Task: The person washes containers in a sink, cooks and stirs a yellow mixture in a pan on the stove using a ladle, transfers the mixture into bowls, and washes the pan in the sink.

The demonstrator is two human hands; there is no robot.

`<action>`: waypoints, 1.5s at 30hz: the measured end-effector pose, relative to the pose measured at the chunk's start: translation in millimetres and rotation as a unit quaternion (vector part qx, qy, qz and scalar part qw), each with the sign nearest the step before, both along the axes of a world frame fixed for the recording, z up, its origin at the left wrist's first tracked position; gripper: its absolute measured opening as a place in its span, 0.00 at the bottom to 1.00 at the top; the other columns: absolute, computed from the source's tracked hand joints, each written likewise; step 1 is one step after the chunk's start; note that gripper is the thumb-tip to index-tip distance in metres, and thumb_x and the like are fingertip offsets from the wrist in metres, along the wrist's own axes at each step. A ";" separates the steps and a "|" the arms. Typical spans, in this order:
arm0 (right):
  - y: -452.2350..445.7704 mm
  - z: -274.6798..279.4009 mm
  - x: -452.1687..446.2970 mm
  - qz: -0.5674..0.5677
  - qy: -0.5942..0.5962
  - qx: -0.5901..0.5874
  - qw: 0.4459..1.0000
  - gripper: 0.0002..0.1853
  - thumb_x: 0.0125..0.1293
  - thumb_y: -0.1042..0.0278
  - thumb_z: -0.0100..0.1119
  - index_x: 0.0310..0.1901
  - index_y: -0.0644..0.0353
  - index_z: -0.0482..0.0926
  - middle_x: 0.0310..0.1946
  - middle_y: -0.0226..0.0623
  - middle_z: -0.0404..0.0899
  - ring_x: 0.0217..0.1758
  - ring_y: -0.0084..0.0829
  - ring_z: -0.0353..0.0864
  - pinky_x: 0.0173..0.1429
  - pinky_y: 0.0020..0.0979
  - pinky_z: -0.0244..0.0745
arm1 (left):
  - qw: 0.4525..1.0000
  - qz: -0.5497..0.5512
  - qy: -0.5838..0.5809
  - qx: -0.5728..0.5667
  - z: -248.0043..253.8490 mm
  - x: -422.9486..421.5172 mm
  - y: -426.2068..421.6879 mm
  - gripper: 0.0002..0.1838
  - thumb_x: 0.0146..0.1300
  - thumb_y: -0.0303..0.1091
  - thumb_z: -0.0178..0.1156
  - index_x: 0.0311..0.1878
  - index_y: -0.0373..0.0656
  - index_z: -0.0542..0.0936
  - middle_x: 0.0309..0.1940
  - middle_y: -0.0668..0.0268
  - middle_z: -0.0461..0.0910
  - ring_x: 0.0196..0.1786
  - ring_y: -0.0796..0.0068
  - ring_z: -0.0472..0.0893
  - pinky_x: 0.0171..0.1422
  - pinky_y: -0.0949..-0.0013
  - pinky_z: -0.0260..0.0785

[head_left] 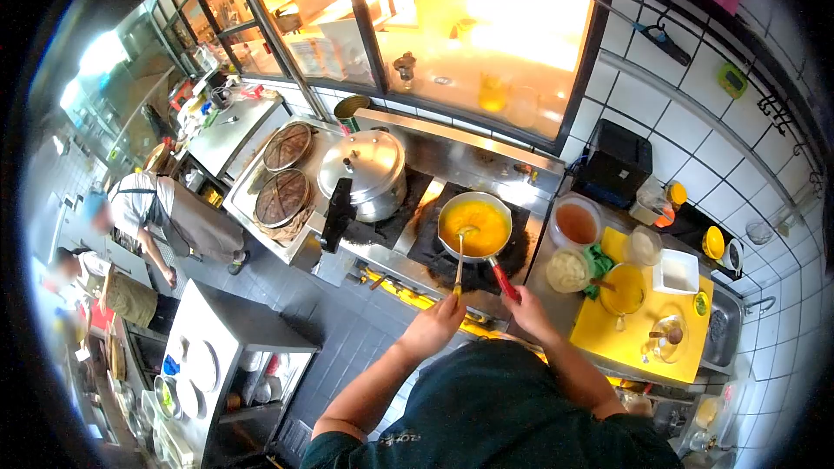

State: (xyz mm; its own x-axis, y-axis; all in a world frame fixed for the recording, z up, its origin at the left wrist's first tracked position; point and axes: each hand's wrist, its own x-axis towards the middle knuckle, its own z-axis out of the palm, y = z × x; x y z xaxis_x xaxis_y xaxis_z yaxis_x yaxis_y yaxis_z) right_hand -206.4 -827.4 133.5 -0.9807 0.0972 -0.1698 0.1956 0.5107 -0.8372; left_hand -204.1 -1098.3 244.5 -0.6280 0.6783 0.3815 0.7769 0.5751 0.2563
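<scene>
A saucepan (502, 254) with a red handle sits on the stove burner, holding a thick yellow-orange liquid (477, 220). My right hand (530, 313) is closed around the end of its red handle. In my left hand (434, 324) is the yellowish handle of a metal ladle (460, 262). The ladle's head dips into the liquid near the middle of the pan, partly hidden by it. Left of the pan, a large lidded pressure cooker (363, 175) stands on the neighbouring burner, its black handle pointing towards me.
On the right, a yellow cutting board (591, 330) bears a bowl of yellow liquid (623, 288) and a white container (675, 272). A tub of reddish liquid (575, 221) stands behind. Two round dark-topped pans (282, 197) lie left. Two people (165, 208) stand further left beyond a steel shelf unit (234, 330).
</scene>
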 end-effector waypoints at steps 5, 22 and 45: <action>1.1 -5.7 -3.7 0.009 0.008 -0.024 1.000 0.21 0.67 0.57 0.65 0.54 0.64 0.78 0.44 0.51 0.85 0.47 0.48 0.85 0.51 0.43 0.78 | 0.996 -0.013 -0.046 -0.071 0.9 -1.2 3.2 0.17 0.62 0.26 0.56 0.55 0.36 0.76 0.46 0.51 0.79 0.32 0.58 0.85 0.32 0.62 0.81; -6.3 0.6 -6.7 0.007 -0.028 0.023 0.999 0.20 0.69 0.51 0.60 0.50 0.61 0.78 0.37 0.53 0.83 0.42 0.55 0.83 0.46 0.49 0.75 | 0.995 -0.021 -0.032 -0.093 -20.8 -74.0 41.8 0.09 0.59 0.30 0.59 0.41 0.39 0.78 0.35 0.54 0.80 0.35 0.56 0.84 0.38 0.58 0.79; -18.1 -15.6 -7.2 -0.100 -0.110 -0.160 0.976 0.16 0.77 0.58 0.53 0.51 0.66 0.76 0.30 0.36 0.82 0.25 0.27 0.81 0.32 0.32 0.78 | 0.991 -0.085 -0.021 -0.103 -55.0 -115.6 6.2 0.13 0.62 0.26 0.56 0.49 0.36 0.79 0.53 0.47 0.78 0.54 0.51 0.81 0.55 0.57 0.78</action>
